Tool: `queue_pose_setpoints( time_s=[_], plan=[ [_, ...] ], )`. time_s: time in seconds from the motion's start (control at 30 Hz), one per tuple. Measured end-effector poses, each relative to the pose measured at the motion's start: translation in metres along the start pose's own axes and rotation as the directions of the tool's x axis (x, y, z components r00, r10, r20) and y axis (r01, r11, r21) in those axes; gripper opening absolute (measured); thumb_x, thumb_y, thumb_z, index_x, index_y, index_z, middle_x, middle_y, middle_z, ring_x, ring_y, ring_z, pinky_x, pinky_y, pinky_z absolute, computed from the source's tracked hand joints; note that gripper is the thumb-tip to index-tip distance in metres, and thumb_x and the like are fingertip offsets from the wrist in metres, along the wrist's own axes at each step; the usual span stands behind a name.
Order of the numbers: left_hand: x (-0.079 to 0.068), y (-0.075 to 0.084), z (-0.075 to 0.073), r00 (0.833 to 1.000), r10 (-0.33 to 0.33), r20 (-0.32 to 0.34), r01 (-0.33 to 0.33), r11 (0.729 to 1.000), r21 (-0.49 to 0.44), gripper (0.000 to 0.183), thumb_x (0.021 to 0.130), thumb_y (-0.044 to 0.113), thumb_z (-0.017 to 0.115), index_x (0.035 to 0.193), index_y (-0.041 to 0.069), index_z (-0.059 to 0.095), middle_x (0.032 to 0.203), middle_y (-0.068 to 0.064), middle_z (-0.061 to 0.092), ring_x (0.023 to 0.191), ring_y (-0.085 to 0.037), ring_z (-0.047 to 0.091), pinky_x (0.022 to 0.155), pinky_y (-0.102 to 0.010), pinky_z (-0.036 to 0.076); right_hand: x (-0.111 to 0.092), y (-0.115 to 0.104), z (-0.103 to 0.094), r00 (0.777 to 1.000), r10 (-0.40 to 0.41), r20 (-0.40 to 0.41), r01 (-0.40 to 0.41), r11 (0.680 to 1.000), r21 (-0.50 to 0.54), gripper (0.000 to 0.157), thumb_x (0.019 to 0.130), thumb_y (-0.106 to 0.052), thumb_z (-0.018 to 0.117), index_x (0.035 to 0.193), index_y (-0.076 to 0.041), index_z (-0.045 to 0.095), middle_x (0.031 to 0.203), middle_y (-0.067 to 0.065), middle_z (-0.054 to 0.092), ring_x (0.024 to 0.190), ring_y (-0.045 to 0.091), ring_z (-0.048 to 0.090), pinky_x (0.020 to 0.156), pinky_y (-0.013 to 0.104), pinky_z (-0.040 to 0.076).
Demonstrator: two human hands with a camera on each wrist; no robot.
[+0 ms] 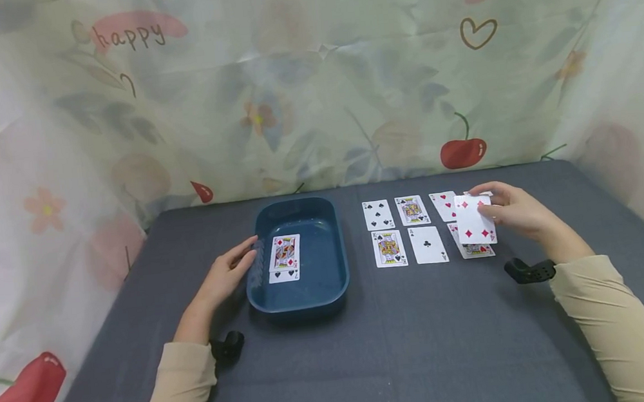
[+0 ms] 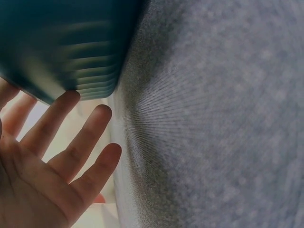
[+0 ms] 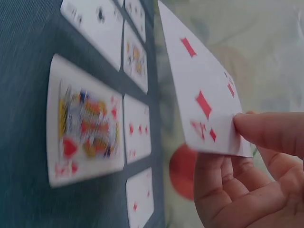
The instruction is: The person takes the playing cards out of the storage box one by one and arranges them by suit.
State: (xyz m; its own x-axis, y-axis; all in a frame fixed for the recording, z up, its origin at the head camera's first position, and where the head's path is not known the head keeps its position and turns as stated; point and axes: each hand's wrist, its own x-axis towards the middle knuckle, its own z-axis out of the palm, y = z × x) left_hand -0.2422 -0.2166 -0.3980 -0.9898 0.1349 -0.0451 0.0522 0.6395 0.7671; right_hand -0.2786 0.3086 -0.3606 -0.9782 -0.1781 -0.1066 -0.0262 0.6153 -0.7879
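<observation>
My right hand point(image 1: 518, 211) pinches a four of diamonds playing card point(image 1: 469, 224) between thumb and fingers, raised over the right end of two rows of cards. In the right wrist view, the thumb lies on the face of this card point(image 3: 202, 90). Partly behind it in the head view is a king of hearts point(image 1: 478, 251). My left hand point(image 1: 226, 271) is at the left rim of a blue tray point(image 1: 319, 295), fingers extended and spread in the left wrist view. Inside the tray, a red diamond face card point(image 1: 285, 251) overlaps a spade card point(image 1: 284, 276).
Face up right of the tray lie a spade number card point(image 1: 378, 215), a king of clubs point(image 1: 413, 210), a heart card point(image 1: 442, 205), a king of spades point(image 1: 389, 249) and an ace of clubs point(image 1: 428, 245). Another diamond card point(image 3: 140, 197) lies at the row's end. A patterned curtain point(image 1: 312, 98) hangs behind.
</observation>
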Motion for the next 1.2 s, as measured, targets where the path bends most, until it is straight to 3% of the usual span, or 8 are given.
queue_pose_setpoints(
  time_s=[0.2, 0.4, 0.63, 0.73, 0.8, 0.9, 1.03, 1.2],
  plan=[
    [-0.001, 0.001, 0.001, 1.0, 0.004, -0.006, -0.004, 1.0, 0.0, 0.051, 0.098, 0.04, 0.043, 0.145, 0.025, 0.034, 0.15, -0.015, 0.035, 0.137, -0.037, 0.035, 0.108, -0.056, 0.031, -0.002, 0.022, -0.012, 0.996, 0.088, -0.026, -0.088, 0.996, -0.012, 0.054, 0.097, -0.03, 0.047, 0.139, -0.002, 0.027, 0.132, 0.03, 0.04, 0.096, 0.016, 0.049, 0.076, 0.026, 0.044],
    [-0.002, 0.003, 0.002, 1.0, 0.005, -0.023, -0.005, 1.0, 0.003, 0.051, 0.097, 0.042, 0.043, 0.145, 0.025, 0.035, 0.149, -0.016, 0.036, 0.136, -0.038, 0.036, 0.108, -0.056, 0.032, -0.002, 0.043, -0.021, 0.995, 0.095, -0.013, -0.095, 0.995, -0.028, 0.052, 0.096, -0.025, 0.049, 0.136, 0.003, 0.03, 0.125, 0.028, 0.043, 0.083, 0.002, 0.05, 0.072, 0.022, 0.045],
    [0.0, 0.001, 0.001, 1.0, -0.006, -0.01, 0.006, 1.0, -0.009, 0.05, 0.098, 0.039, 0.043, 0.145, 0.024, 0.035, 0.15, -0.015, 0.035, 0.137, -0.037, 0.035, 0.109, -0.055, 0.031, -0.002, 0.058, -0.029, 0.998, 0.068, 0.018, -0.068, 0.997, -0.027, 0.046, 0.094, -0.013, 0.051, 0.13, 0.01, 0.034, 0.097, 0.004, 0.055, 0.075, -0.001, 0.052, 0.068, 0.022, 0.048],
    [0.0, 0.001, 0.001, 1.0, -0.006, -0.011, 0.006, 1.0, -0.011, 0.049, 0.098, 0.038, 0.043, 0.145, 0.025, 0.035, 0.149, -0.015, 0.036, 0.137, -0.037, 0.035, 0.109, -0.055, 0.031, 0.0, 0.062, -0.031, 0.997, 0.076, 0.031, -0.074, 0.996, -0.054, 0.046, 0.094, -0.012, 0.051, 0.13, 0.012, 0.034, 0.1, 0.015, 0.058, 0.076, -0.001, 0.053, 0.067, 0.022, 0.048],
    [0.0, 0.001, 0.001, 1.0, -0.005, -0.011, 0.005, 1.0, -0.012, 0.049, 0.098, 0.038, 0.043, 0.145, 0.025, 0.035, 0.149, -0.015, 0.036, 0.137, -0.036, 0.035, 0.108, -0.055, 0.031, 0.002, 0.065, -0.032, 0.995, 0.089, 0.043, -0.084, 0.993, -0.088, 0.047, 0.094, -0.013, 0.05, 0.131, 0.012, 0.035, 0.113, 0.027, 0.053, 0.081, 0.0, 0.052, 0.069, 0.021, 0.047],
    [-0.001, 0.002, 0.001, 1.0, 0.0, -0.008, 0.0, 1.0, -0.012, 0.05, 0.098, 0.038, 0.043, 0.145, 0.025, 0.035, 0.149, -0.015, 0.036, 0.137, -0.037, 0.036, 0.108, -0.055, 0.032, 0.005, 0.068, -0.033, 0.993, 0.105, 0.056, -0.097, 0.987, -0.129, 0.046, 0.094, -0.014, 0.051, 0.13, 0.011, 0.037, 0.125, 0.036, 0.042, 0.089, 0.01, 0.052, 0.071, 0.021, 0.045],
    [0.0, 0.002, 0.001, 1.0, 0.0, -0.008, 0.0, 1.0, -0.015, 0.051, 0.098, 0.04, 0.044, 0.145, 0.026, 0.034, 0.15, -0.014, 0.036, 0.137, -0.036, 0.035, 0.108, -0.055, 0.032, 0.008, 0.069, -0.032, 0.993, 0.105, 0.048, -0.094, 0.978, -0.183, 0.046, 0.09, -0.013, 0.056, 0.126, 0.011, 0.041, 0.124, 0.039, 0.039, 0.101, 0.033, 0.048, 0.071, 0.023, 0.04],
    [-0.001, 0.001, 0.001, 1.0, 0.004, -0.009, -0.004, 1.0, -0.013, 0.051, 0.098, 0.041, 0.043, 0.145, 0.025, 0.034, 0.15, -0.015, 0.035, 0.137, -0.037, 0.036, 0.108, -0.055, 0.032, 0.01, 0.068, -0.031, 0.99, 0.139, 0.036, -0.128, 0.968, -0.215, 0.048, 0.087, -0.014, 0.059, 0.124, 0.011, 0.042, 0.126, 0.043, 0.035, 0.114, 0.052, 0.038, 0.082, 0.047, 0.044]
  ],
)
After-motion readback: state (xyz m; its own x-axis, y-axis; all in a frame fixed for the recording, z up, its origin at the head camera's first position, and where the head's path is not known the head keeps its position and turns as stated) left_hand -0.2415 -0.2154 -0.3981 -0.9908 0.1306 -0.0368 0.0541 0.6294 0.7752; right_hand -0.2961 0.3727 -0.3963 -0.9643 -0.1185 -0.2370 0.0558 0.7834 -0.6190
